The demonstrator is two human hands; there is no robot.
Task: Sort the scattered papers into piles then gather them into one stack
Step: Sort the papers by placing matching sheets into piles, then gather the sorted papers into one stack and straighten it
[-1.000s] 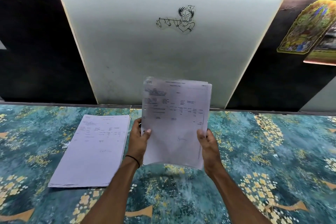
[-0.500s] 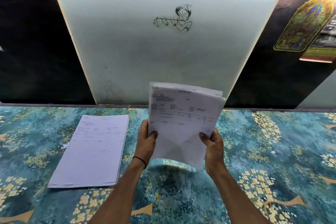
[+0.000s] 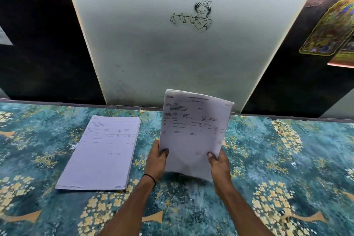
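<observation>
White sheaf of papers held upright between 2 hands. Left hand and right hand pinch its lower edges, thumbs in front.

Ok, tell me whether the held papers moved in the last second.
Yes. The held papers shifted right, away from the pile on the table.

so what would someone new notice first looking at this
Probably the sheaf of printed papers held upright mid-frame, the left hand and right hand gripping its lower corners. Next, the flat pile of papers lying to its left on the teal floral cloth. Behind, a pale panel bears a line drawing of a flute player.
</observation>
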